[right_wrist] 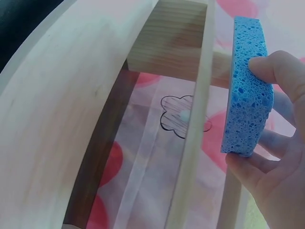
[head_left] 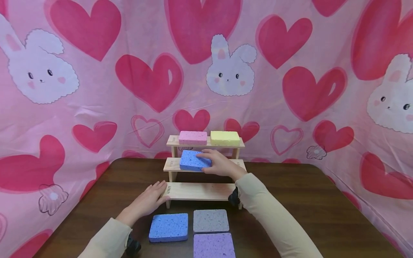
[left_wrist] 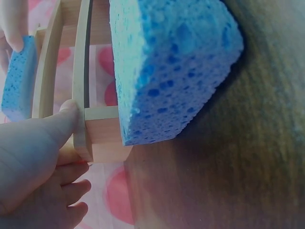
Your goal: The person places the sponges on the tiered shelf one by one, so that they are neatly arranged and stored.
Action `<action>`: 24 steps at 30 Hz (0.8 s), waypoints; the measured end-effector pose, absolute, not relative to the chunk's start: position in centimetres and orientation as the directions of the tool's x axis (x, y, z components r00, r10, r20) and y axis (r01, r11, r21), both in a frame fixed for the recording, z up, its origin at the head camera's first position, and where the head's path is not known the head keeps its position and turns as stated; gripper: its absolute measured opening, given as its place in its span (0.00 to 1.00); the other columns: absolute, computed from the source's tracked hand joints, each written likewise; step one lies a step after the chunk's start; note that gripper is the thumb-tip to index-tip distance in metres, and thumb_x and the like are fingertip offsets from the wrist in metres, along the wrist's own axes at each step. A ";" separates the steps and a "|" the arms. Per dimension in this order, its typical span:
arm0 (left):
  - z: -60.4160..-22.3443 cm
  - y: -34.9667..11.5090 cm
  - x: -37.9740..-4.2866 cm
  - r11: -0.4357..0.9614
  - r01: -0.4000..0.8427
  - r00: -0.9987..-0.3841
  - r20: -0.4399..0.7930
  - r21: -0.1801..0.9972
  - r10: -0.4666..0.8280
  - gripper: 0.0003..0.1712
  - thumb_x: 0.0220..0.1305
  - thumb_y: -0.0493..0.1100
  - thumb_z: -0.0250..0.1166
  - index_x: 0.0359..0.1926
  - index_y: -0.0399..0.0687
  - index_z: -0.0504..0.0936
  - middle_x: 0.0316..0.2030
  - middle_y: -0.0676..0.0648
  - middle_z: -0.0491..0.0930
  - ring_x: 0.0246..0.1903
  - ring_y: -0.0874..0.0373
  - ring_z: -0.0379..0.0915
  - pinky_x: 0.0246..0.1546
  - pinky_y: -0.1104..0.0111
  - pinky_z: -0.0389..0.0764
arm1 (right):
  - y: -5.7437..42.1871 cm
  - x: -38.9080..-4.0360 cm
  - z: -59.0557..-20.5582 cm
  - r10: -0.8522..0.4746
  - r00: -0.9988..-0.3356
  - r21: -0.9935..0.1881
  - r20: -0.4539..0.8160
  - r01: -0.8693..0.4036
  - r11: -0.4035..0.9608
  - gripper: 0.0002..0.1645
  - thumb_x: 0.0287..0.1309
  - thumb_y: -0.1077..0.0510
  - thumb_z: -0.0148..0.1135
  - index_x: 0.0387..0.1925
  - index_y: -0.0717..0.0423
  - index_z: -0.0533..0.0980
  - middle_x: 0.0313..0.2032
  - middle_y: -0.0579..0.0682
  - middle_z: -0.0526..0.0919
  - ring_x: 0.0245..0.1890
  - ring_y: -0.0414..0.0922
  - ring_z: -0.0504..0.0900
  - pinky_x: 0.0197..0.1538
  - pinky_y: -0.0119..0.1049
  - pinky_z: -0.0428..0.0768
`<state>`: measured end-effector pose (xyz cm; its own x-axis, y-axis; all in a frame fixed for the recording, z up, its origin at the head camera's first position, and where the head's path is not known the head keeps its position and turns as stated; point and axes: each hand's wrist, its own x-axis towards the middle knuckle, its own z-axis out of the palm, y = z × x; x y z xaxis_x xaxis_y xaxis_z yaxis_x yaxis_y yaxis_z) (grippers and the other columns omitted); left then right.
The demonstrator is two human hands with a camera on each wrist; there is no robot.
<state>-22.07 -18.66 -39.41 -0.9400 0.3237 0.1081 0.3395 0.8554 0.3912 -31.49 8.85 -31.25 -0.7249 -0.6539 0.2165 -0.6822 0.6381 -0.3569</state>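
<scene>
A three-step wooden shelf [head_left: 200,191] stands on the table. My right hand [head_left: 220,164] grips a blue sponge [head_left: 191,161] at the left part of the middle step. In the right wrist view, the thumb lies on one face of that sponge [right_wrist: 245,95] with fingers behind and under it. At the left end of the lowest step is my left hand [head_left: 149,198], holding the board's end; its thumb [left_wrist: 66,117] rests on the board in the left wrist view. On the top step sit a pink sponge [head_left: 193,138] and a yellow sponge [head_left: 224,138].
Before the shelf, a second blue sponge [head_left: 168,227] lies on the dark wooden table [head_left: 290,208]. To its right are a grey sponge [head_left: 211,221] and, nearer me, a purple sponge [head_left: 214,245]. A pink cloth [head_left: 142,89] with hearts and rabbits hangs behind.
</scene>
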 end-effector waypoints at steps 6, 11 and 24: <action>-39.4 -18.7 -22.1 0.856 0.344 -0.938 0.112 0.386 0.327 0.36 0.63 0.51 0.58 0.64 0.33 0.62 0.63 0.35 0.60 0.64 0.38 0.48 0.63 0.49 0.49 | 8.4 -32.0 -31.8 -0.653 -0.731 -0.365 0.195 -0.672 0.644 0.34 0.51 0.52 0.65 0.62 0.46 0.68 0.64 0.55 0.63 0.62 0.52 0.61 0.59 0.50 0.65; -39.3 -18.7 -22.1 0.852 0.347 -0.937 0.115 0.391 0.329 0.36 0.63 0.51 0.59 0.64 0.32 0.62 0.63 0.35 0.60 0.64 0.38 0.49 0.63 0.49 0.50 | 7.9 -32.2 -32.1 -0.652 -0.736 -0.374 0.179 -0.664 0.647 0.33 0.52 0.53 0.65 0.62 0.46 0.69 0.64 0.56 0.62 0.62 0.53 0.60 0.59 0.51 0.65; -39.3 -18.6 -22.1 0.851 0.347 -0.937 0.114 0.394 0.329 0.36 0.63 0.51 0.58 0.63 0.32 0.63 0.63 0.34 0.61 0.64 0.38 0.49 0.62 0.48 0.50 | 7.4 -32.6 -32.6 -0.667 -0.722 -0.376 0.184 -0.678 0.631 0.31 0.56 0.54 0.62 0.62 0.48 0.68 0.65 0.57 0.61 0.64 0.53 0.58 0.61 0.49 0.63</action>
<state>-22.09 -18.63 -39.25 -0.9374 0.3290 0.1138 0.3466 0.8512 0.3941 -32.56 7.40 -32.65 -0.7222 -0.6668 0.1841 -0.6784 0.6309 -0.3764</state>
